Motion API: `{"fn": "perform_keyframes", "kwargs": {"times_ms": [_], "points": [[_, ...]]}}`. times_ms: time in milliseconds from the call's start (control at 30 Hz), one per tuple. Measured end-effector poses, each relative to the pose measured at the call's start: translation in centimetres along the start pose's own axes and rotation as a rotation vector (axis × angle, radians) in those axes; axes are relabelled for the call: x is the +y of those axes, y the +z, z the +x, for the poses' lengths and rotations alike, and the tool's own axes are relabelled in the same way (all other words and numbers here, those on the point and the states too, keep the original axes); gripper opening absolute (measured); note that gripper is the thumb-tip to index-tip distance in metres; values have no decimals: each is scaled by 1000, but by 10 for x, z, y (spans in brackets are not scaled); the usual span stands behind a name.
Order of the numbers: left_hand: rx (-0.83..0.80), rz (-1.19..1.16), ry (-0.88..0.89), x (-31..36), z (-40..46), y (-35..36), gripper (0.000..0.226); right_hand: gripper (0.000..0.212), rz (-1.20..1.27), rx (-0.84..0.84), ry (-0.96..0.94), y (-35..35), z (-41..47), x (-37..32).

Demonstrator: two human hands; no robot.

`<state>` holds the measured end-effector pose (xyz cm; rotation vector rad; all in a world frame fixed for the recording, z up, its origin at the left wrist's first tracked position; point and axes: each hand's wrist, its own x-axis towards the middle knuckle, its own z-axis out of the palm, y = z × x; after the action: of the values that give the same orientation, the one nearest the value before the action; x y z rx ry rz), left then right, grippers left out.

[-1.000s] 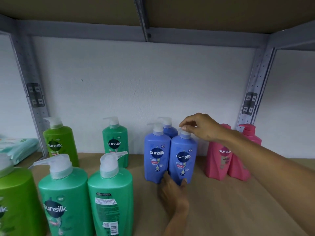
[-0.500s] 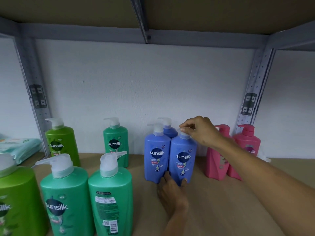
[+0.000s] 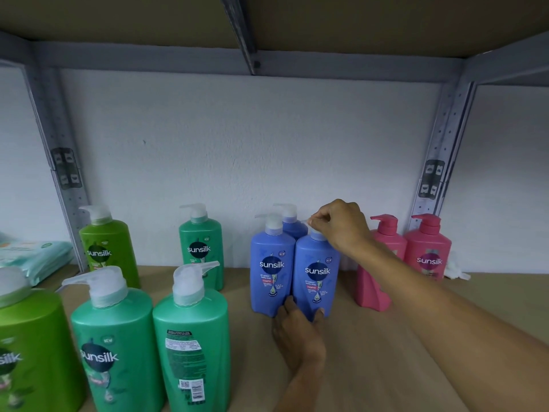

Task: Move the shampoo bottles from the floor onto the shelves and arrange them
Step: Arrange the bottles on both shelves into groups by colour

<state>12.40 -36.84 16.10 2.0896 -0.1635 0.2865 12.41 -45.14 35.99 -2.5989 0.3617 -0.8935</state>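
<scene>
Wooden shelf [image 3: 386, 337] by a white wall holds the shampoo bottles; the right hand [image 3: 341, 226] pinches the pump of the front blue bottle [image 3: 316, 275]; the left hand [image 3: 298, 331] grips its bottom, beside another blue bottle [image 3: 270, 269].

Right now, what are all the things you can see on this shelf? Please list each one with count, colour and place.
blue bottles: 3, blue, centre, one behind
teal bottles: 3, teal green, two front left, one at back
lime bottles: 2, lime green, far left, front and back
pink bottles: 2, pink, right
packets: pale teal, left edge, count unclear
shelf: 1, wood board, grey metal frame
left hand: holds front blue bottle's base
right hand: pinches its pump
</scene>
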Motion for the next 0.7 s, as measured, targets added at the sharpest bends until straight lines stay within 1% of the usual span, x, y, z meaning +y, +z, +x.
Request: {"fn": "perform_keyframes", "kwargs": {"times_ms": [100, 267, 500, 600, 700], "points": [[-8, -2, -6, 1, -1, -1, 64, 20, -18, 16, 7, 1, -1, -2], [-16, 2, -11, 2, -1, -3, 63, 28, -88, 29, 9, 3, -4, -4], [-32, 10, -9, 2, 0, -2, 63, 30, -91, 57, 6, 5, -8, -5], [-32, 6, -10, 3, 0, -3, 63, 29, -55, 57, 22, 8, -9, -3], [-52, -5, -19, 3, 1, -5, 64, 21, 97, 72, 46, 8, -13, 1]]}}
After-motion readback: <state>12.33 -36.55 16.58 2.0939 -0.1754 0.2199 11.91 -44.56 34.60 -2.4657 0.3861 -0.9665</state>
